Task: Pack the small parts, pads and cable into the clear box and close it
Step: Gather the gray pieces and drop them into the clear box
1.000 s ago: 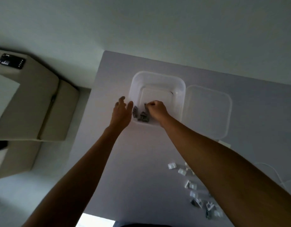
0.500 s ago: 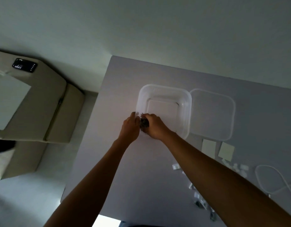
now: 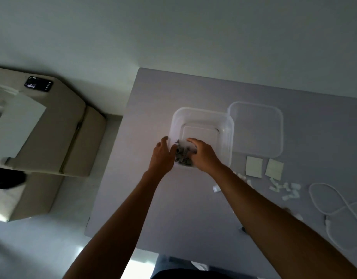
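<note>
Both hands reach into the clear box: left hand relaxed, touching its near wall; right hand, grip loosely released, over grey parts.

The right forearm is covering some small white plastic clips; the white looped cable is running off the right edge

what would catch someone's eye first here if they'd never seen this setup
Most striking are the two bare hands meeting at the near left corner of the clear box: the left hand against its outer wall, the right hand inside over a heap of small grey parts. Next, the lid lying flat just right of the box, with two pale pads, scattered white parts and a looped white cable waiting on the grey table.
</note>
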Demonstrator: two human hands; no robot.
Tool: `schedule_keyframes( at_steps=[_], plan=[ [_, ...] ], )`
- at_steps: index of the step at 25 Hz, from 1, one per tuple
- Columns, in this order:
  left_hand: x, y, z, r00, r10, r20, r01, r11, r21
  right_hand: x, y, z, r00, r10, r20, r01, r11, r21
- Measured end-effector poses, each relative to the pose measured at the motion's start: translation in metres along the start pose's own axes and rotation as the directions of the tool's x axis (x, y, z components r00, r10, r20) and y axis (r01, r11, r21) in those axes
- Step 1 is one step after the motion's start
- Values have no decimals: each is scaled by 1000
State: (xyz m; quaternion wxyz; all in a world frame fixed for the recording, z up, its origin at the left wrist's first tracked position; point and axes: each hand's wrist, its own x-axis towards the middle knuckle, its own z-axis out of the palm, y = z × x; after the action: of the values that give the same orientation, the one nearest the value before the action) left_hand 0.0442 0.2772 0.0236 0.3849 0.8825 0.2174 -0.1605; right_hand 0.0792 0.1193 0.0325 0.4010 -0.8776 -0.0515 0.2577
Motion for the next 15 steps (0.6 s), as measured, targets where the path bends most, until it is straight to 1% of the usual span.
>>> schedule_keyframes(
  at_steps=[1, 2, 4, 5, 6, 7, 8, 10, 12, 13, 15],
  plan=[
    [-6, 5, 0, 997, 24, -76, -21, 999, 32, -8, 4, -6, 998, 8, -65, -6, 999, 41],
    [-13, 11, 0, 982, 83, -171, -72, 995, 66, -16, 6, -13, 991, 9, -134, 3, 996, 89],
    [-35, 30, 9, 908, 281, -311, -256, 959, 118, -43, 19, -31, 952, 16, -305, 41, 983, 179],
    [-47, 39, 16, 866, 373, -333, -352, 928, 125, -57, 27, -40, 922, 27, -387, 57, 978, 203],
    [-60, 48, 27, 832, 455, -318, -444, 889, 110, -74, 37, -48, 886, 51, -461, 55, 975, 215],
    [-72, 57, 39, 802, 531, -273, -532, 843, 79, -91, 50, -57, 845, 82, -528, 43, 974, 221],
    [-83, 65, 53, 776, 599, -196, -604, 796, 41, -108, 65, -64, 806, 121, -579, 21, 972, 233],
    [-98, 75, 81, 722, 692, -2, -692, 721, -9, -140, 98, -75, 757, 189, -625, -37, 968, 247],
    [-110, 81, 114, 667, 717, 201, -729, 684, -19, -175, 134, -82, 726, 272, -632, -142, 958, 249],
    [-115, 83, 135, 641, 709, 295, -741, 672, -3, -194, 154, -85, 694, 327, -641, -204, 944, 260],
    [-124, 82, 164, 613, 672, 415, -751, 659, 42, -222, 182, -86, 632, 402, -662, -293, 915, 277]
  ],
)
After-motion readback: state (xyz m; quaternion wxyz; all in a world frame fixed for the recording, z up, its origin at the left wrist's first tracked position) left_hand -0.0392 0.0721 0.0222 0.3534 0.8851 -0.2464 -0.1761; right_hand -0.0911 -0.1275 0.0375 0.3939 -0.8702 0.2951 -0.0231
